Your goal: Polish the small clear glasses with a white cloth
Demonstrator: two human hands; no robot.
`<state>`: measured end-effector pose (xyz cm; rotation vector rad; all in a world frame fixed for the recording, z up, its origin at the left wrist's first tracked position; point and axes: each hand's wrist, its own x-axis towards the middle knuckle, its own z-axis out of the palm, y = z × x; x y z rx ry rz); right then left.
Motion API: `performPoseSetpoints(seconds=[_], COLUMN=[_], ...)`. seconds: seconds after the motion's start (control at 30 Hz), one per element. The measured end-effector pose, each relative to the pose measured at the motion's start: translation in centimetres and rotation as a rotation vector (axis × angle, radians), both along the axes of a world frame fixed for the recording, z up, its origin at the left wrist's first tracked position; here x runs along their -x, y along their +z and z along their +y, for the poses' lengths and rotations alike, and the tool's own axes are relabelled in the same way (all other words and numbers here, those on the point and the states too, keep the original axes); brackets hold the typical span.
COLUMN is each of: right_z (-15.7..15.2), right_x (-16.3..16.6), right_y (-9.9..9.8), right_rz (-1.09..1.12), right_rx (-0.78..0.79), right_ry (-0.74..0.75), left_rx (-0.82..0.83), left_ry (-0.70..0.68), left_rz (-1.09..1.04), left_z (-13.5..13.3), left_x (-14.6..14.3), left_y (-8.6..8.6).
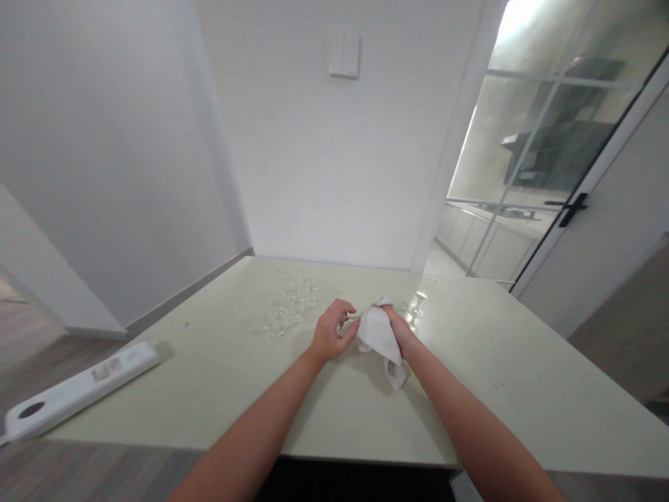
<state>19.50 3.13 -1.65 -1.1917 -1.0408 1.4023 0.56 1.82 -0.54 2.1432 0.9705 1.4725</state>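
Over the middle of the table, my right hand (400, 329) is closed on a white cloth (377, 328), one corner of which hangs down toward the tabletop. My left hand (332, 330) curls its fingers and thumb around the clear stemmed glass (353, 318). The other end of that glass goes into the cloth and is hidden there. Left of my hands, several small clear stemmed glasses (296, 307) stand in a group on the table. Just beyond my right hand, one more stemmed glass (417, 304) stands by itself.
The pale table (219, 376) reaches the white wall (334, 174) at its far side. A white power strip (83, 383) lies across the left front edge. To the right is a glass-paned door with a black handle (573, 208).
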Motion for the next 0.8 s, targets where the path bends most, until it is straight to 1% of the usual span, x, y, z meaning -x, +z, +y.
performPoseSetpoints(seconds=[0.03, 0.1, 0.2, 0.27, 0.33, 0.4, 0.43, 0.47, 0.53, 0.6, 0.67, 0.73, 0.8], right_z=[0.0, -0.1, -0.4, -0.6, -0.8, -0.8, -0.8, -0.8, -0.8, -0.8, -0.9, -1.0, -0.9], right_x=[-0.1, -0.2, -0.4, -0.4, -0.4, -0.5, -0.5, -0.5, -0.6, -0.5, -0.3, -0.2, -0.2], right_y=[0.0, 0.1, 0.1, 0.0, -0.1, -0.2, -0.2, -0.2, -0.1, 0.2, 0.5, 0.8, 0.9], right_rz=[-0.006, -0.035, -0.194, -0.354, -0.482, -0.564, -0.593, -0.611, -0.612, -0.584, -0.538, -0.471, -0.395], right_rx=[-0.017, -0.099, -0.258, -0.397, -0.547, -0.672, -0.716, -0.746, -0.762, -0.739, -0.688, -0.623, -0.563], right_ry=[0.011, 0.031, -0.011, -0.021, 0.011, 0.049, 0.052, 0.048, 0.033, 0.022, 0.007, -0.006, -0.046], left_rx=[0.03, 0.102, 0.216, 0.364, 0.584, 0.788, 0.845, 0.868, 0.853, 0.76, 0.596, 0.396, 0.268], left_ry=[0.025, 0.073, 0.104, 0.1, 0.085, 0.053, 0.035, 0.023, 0.02, 0.043, 0.066, 0.082, 0.09], left_rz=[0.002, -0.02, -0.127, -0.205, -0.259, -0.278, -0.28, -0.28, -0.282, -0.27, -0.23, -0.171, -0.126], left_z=[0.1, 0.6, 1.5, 2.1, 2.5, 2.7, 2.8, 2.9, 3.0, 3.1, 3.0, 2.6, 2.0], left_x=[-0.1, -0.2, -0.4, -0.5, -0.5, -0.5, -0.5, -0.5, -0.6, -0.6, -0.6, -0.5, -0.4], left_y=[0.0, 0.0, 0.0, -0.2, -0.6, -1.0, -1.2, -1.4, -1.6, -1.6, -1.4, -1.1, -0.8])
